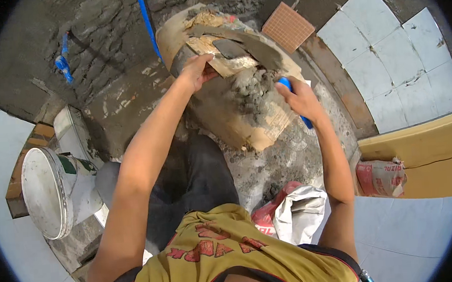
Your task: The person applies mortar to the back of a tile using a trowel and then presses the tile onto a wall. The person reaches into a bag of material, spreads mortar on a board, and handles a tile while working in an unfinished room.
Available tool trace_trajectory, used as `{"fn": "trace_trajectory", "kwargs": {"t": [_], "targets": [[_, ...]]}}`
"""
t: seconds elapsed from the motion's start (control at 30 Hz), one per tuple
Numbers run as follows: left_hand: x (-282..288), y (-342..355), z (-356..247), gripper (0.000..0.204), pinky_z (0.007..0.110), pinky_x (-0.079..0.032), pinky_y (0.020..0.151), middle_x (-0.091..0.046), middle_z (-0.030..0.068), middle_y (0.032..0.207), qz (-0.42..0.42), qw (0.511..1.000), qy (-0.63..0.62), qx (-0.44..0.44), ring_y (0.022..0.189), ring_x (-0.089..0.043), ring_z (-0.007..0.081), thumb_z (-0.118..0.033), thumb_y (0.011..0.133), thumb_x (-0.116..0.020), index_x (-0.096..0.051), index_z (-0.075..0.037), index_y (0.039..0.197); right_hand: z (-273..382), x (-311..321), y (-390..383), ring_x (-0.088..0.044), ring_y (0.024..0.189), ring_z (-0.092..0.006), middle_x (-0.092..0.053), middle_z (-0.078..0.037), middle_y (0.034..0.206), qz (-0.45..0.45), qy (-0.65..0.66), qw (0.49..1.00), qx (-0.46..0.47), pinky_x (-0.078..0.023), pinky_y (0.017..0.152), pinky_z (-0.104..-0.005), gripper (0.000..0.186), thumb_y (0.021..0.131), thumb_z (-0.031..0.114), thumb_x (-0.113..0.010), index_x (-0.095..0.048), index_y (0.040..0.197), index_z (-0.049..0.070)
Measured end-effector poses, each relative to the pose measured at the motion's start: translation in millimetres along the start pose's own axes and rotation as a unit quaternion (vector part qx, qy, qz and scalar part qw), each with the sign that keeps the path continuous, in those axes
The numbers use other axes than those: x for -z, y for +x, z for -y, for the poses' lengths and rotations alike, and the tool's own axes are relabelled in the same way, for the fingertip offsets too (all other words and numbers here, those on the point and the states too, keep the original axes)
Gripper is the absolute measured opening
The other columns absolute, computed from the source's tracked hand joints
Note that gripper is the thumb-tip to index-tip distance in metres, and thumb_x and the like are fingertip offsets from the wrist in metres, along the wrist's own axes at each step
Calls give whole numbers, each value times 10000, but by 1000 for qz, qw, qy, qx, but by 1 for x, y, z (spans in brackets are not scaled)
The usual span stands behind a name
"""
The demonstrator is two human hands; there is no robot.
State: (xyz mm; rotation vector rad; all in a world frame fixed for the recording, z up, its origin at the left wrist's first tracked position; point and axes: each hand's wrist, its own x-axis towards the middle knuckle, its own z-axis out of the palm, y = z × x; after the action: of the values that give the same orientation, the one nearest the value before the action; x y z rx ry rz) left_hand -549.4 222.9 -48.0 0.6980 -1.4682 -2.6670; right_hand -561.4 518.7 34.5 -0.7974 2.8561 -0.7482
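My left hand [196,76] grips the near left edge of a small tan piece of board [231,65] smeared with grey. It is over a large mortar-stained cardboard sheet [272,124] in the upper middle. My right hand [299,96] is closed round a blue-handled tool [285,83] at the right side of the cardboard; its working end is hard to make out. A heap of wet grey mortar [251,94] lies on the cardboard between my hands, just below the held board.
A white bucket [43,193] stands at left beside pale tiles. Blue pipes [62,66] come from the rough mortared wall. A pink square tile [288,26] leans at top right near white wall tiles [376,46]. Open sacks [296,214] lie below; another sack [378,177] stands at right.
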Motion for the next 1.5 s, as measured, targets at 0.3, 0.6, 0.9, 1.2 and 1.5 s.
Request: {"fn": "trace_trajectory", "kwargs": {"t": [0.3, 0.6, 0.9, 1.2, 1.5], "targets": [[5, -86, -45, 289, 341, -594, 709, -633, 108, 1025, -21, 994, 40, -101, 887, -654, 205, -127, 878, -596, -515, -5, 1127, 22, -28, 58, -627, 825, -466, -649, -276, 841, -21, -181, 973, 143, -490, 735, -536, 432, 928, 429, -520, -591, 1004, 9], [70, -211, -126, 230, 294, -547, 739, -641, 69, 979, -51, 973, 127, -188, 855, -633, 140, -133, 848, -636, -570, -15, 1034, 3, -19, 86, -633, 949, -440, -650, -302, 959, 28, -171, 983, 65, -496, 846, -508, 401, 882, 372, -557, -653, 1007, 4], [149, -356, -105, 376, 346, -562, 844, -632, 112, 1089, -240, 946, 34, -215, 972, -648, 195, -86, 855, -606, -509, 18, 1203, 63, -7, -12, -500, 480, -86, -521, -2, 616, 55, 234, 968, -75, -378, 420, -245, 346, 950, 397, -565, -582, 946, 51], [183, -371, -82, 405, 329, -533, 866, -638, 116, 1128, -456, 877, 102, -113, 972, -645, 194, -104, 867, -570, -519, 9, 1253, 109, -179, -40, -509, 563, -151, -582, -73, 653, 112, 307, 944, 47, -430, 525, -295, 397, 810, 337, -764, -563, 819, -6], [278, -273, -116, 469, 349, -549, 816, -605, 148, 1154, -360, 882, 301, 37, 956, -634, 199, -228, 884, -605, -516, 26, 1268, 181, -294, -14, -553, 690, -105, -650, -73, 766, 197, 367, 900, 128, -494, 655, -285, 411, 673, 206, -885, -596, 882, 2]]}}
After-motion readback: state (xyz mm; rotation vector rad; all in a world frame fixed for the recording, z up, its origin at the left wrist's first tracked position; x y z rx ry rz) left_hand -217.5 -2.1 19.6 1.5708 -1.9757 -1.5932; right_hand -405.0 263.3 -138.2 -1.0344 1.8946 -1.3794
